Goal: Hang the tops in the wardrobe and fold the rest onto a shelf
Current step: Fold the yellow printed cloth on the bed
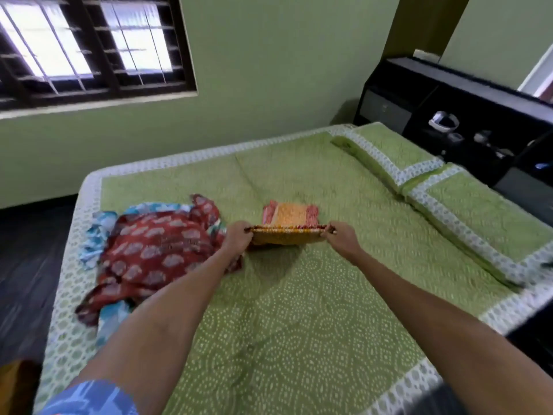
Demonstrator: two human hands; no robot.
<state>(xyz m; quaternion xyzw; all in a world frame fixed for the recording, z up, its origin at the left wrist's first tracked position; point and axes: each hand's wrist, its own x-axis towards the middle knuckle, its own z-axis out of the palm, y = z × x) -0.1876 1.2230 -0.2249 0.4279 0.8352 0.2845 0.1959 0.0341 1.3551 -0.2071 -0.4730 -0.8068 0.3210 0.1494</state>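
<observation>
Holding the folded orange-and-red printed cloth taut, we note the left hand and right hand each pinch one end. Its long axis runs left-right between them, just above the green dotted bedspread. It looks compactly folded, red border showing beyond.

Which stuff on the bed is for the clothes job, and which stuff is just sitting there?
For the job:
- orange cloth, held at each end by the left hand and right hand
- folded orange piece behind it
- red printed garment
- blue garment under it

Just lying about:
- pillows
- white headset on the dark headboard shelf
</observation>
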